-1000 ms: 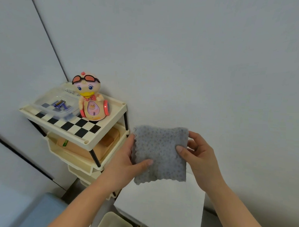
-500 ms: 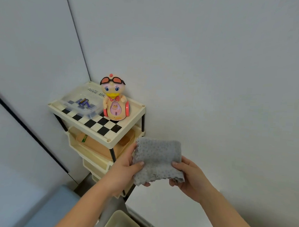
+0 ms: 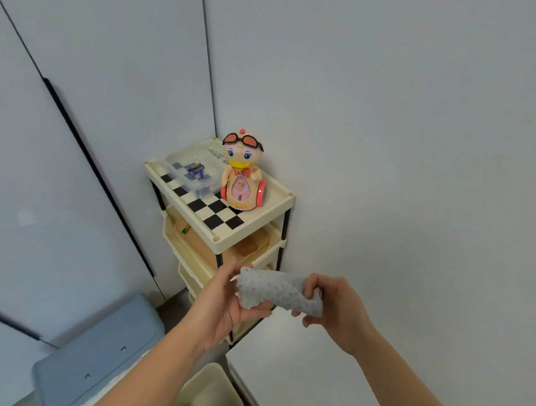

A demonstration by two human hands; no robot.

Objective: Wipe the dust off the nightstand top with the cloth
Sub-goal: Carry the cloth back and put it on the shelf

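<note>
Cream plastic shelf cart (image 3: 253, 229) tucked in the corner, checkerboard top, and that's our landmark. On top of it stands an upright duck toy (image 3: 242, 177) with red goggles, and just to its left a clear plastic box (image 3: 191, 176) with a few batteries inside. Lower tiers of the cart hold tan items, too hidden to name. Below and to the right of the cart, the white nightstand top (image 3: 302, 376), a smooth flat surface, bare where it shows. To the cart's lower left, a blue-grey lidded bin (image 3: 100, 349); a cream container (image 3: 212, 390) sits beside the nightstand.

In front of the cart's lower tiers, both hands hold the cloth (image 3: 275, 292) up above the nightstand, not touching it. Left hand (image 3: 225, 305) fingers curl around its left end, right hand (image 3: 339, 310) fingers are closed over its right end. Grey, dimpled, soft fabric, bunched into a loose roll between them.
</note>
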